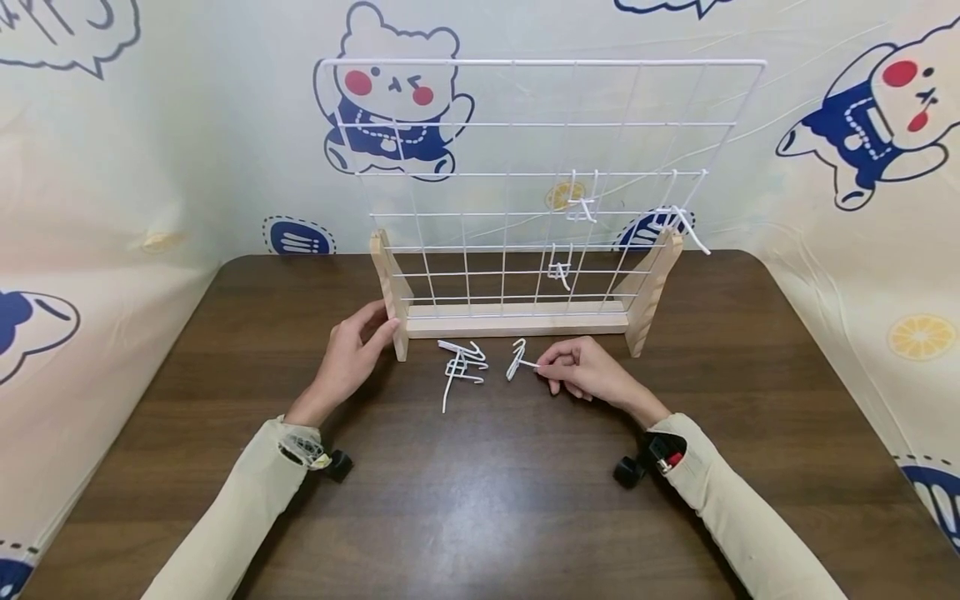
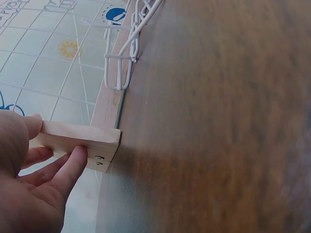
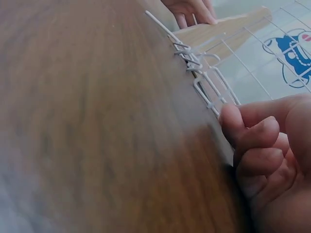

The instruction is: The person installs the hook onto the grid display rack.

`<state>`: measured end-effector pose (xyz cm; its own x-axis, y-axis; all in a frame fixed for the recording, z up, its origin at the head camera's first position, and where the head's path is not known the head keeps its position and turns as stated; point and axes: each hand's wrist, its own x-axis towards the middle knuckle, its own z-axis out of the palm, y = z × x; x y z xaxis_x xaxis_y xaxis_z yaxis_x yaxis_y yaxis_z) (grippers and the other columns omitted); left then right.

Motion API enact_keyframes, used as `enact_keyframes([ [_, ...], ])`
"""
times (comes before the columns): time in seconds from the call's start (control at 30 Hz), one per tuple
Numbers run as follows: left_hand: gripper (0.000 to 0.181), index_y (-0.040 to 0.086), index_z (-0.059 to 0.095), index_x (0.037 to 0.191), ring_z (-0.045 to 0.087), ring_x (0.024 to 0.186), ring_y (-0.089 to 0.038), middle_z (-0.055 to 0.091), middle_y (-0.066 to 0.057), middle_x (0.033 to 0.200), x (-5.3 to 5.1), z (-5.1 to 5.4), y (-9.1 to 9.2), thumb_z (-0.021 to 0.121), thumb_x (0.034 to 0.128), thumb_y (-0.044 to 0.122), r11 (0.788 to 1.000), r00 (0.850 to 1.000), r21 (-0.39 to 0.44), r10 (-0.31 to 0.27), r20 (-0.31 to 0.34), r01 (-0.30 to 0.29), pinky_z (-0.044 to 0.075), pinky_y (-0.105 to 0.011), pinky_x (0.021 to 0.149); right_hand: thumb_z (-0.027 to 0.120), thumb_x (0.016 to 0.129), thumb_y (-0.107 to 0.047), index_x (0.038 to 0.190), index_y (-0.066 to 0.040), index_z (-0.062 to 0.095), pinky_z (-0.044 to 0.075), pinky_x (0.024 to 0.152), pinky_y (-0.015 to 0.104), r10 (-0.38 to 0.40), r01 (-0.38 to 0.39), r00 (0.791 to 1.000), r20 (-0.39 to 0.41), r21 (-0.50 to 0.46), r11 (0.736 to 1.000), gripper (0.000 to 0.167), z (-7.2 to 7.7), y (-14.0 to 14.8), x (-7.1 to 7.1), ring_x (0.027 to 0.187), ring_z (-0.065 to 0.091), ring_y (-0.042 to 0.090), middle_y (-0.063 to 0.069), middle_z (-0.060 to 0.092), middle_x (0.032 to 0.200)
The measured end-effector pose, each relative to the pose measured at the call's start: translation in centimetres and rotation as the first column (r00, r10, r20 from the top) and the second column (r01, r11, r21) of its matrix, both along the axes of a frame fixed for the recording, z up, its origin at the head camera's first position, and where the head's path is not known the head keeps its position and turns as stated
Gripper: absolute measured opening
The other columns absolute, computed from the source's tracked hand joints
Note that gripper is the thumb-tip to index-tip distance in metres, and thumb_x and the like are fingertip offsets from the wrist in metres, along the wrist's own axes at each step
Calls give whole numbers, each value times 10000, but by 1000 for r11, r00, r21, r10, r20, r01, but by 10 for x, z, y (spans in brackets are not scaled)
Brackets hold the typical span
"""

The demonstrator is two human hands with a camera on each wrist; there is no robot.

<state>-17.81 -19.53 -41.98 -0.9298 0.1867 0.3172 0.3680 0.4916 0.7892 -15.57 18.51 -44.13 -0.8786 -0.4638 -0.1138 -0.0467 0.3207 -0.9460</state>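
Note:
A white wire grid stands upright in a wooden base. My left hand holds the base's left wooden side piece; in the left wrist view, thumb and fingers of the left hand lie on either side of that wood. Between thumb and forefinger, my right hand pinches the rod of a white wire hook, just in front of the base. The right wrist view shows the right hand with its other fingers curled. More white hooks lie tangled left of the held one.
Several white hooks hang on the grid's right half, one at lower centre, one above it and one by the right side piece. Behind the brown table is a patterned cloth.

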Motion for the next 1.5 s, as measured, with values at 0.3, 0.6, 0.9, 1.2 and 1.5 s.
enact_keyframes([
  [0.3,403,6,579,1343,626,1139,-286,647,-193,1263,1,0,-2,612,1007,226,1000,1000,-4,5,1,-5,500,-490,981,673,949,-86,972,98,686,499,437,236,-24,31,998,51,-155,987,186,-1,-3,1,515,585,139,216,670,730],
  [0.6,411,6,578,1344,620,1150,-298,639,-193,1277,1,1,0,617,1005,235,1000,1000,2,-2,6,2,493,-507,994,671,954,-99,992,110,660,517,466,239,-39,50,997,66,-171,984,212,-1,-5,3,539,603,146,170,678,730],
  [0.9,476,65,488,1447,612,1159,-305,615,-184,1307,-1,-2,-1,602,1012,220,1000,1000,21,-18,0,18,501,-514,977,674,950,-88,985,99,658,518,471,233,-58,70,996,75,-172,983,191,-2,-5,2,543,605,152,197,679,749],
  [1.2,424,49,528,1413,607,1176,-300,615,-171,1315,2,1,5,588,1018,190,1000,1000,16,-12,-17,12,490,-498,998,662,956,-79,962,92,662,528,487,242,-54,62,997,56,-152,986,171,-2,-4,2,552,608,158,183,683,741],
  [1.5,408,16,540,1397,609,1170,-330,618,-207,1305,2,1,5,592,1012,141,999,999,27,-15,-31,16,487,-527,993,654,958,-60,979,133,642,547,499,258,-55,67,996,74,-177,982,194,0,-3,3,551,621,159,214,677,749],
])
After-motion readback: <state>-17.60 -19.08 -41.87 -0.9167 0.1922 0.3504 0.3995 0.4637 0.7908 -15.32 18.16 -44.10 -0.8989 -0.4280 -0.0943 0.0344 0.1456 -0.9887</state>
